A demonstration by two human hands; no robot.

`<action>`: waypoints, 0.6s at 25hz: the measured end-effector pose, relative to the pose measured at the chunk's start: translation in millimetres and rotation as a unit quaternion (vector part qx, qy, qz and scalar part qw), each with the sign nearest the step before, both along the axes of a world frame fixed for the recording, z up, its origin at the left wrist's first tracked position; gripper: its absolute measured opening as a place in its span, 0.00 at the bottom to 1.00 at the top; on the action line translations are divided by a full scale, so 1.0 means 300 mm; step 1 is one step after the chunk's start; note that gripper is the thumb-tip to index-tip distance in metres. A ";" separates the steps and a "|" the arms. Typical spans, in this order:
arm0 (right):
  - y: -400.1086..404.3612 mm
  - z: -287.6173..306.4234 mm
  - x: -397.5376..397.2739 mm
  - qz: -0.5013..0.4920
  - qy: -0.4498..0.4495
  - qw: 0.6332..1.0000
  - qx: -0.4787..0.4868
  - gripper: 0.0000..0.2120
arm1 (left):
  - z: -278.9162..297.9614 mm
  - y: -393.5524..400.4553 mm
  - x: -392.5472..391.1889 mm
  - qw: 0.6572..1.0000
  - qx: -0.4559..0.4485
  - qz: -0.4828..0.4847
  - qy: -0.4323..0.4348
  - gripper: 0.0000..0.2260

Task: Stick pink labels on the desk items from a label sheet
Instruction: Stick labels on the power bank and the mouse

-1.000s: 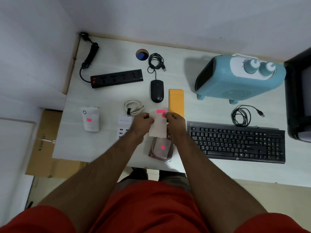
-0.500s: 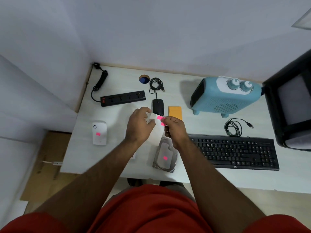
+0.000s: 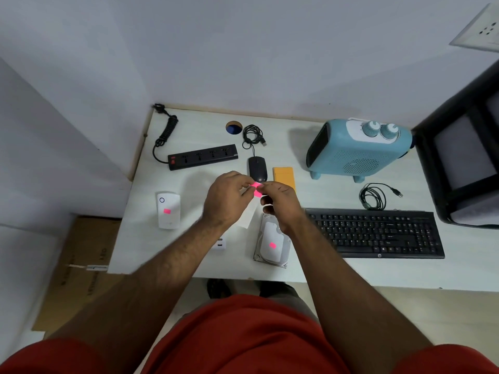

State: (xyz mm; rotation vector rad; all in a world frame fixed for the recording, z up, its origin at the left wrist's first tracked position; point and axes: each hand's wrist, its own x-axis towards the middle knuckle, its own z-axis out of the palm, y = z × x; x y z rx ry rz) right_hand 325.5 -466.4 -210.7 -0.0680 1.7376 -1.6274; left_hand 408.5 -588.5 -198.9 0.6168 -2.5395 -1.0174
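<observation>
Since half a second ago the two hands have risen and drawn closer over the mouse (image 3: 258, 168), and the pink label (image 3: 256, 189) now stands freer of the label sheet (image 3: 249, 211). The left hand (image 3: 225, 198) pinches the top of the sheet so the backing hangs below its fingers and stays taut; the right hand (image 3: 280, 203) has thumb and forefinger closed on the label, apparently peeling it off, though the blur makes the exact contact hard to read. Left of the fingers, the white plug-in device (image 3: 168, 210) on the table (image 3: 310, 268) already carries a pink label; so does the hard drive (image 3: 272, 245) just below the right fingers. The keyboard (image 3: 375, 233), right of the fingers, shows a small round logo on its front edge, too small to read. No other writing is legible.
</observation>
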 end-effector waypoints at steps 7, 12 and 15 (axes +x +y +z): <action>0.004 0.006 -0.015 0.030 0.022 0.999 0.003 0.06 | 0.000 0.001 0.007 0.997 -0.075 -0.015 -0.010 0.09; 0.027 0.013 -0.088 0.056 0.008 0.998 -0.012 0.05 | 0.025 0.040 -0.044 0.999 -0.050 0.009 -0.013 0.10; 0.046 0.016 -0.136 0.070 0.016 0.997 -0.007 0.05 | 0.040 0.064 -0.081 0.998 -0.063 0.009 -0.015 0.09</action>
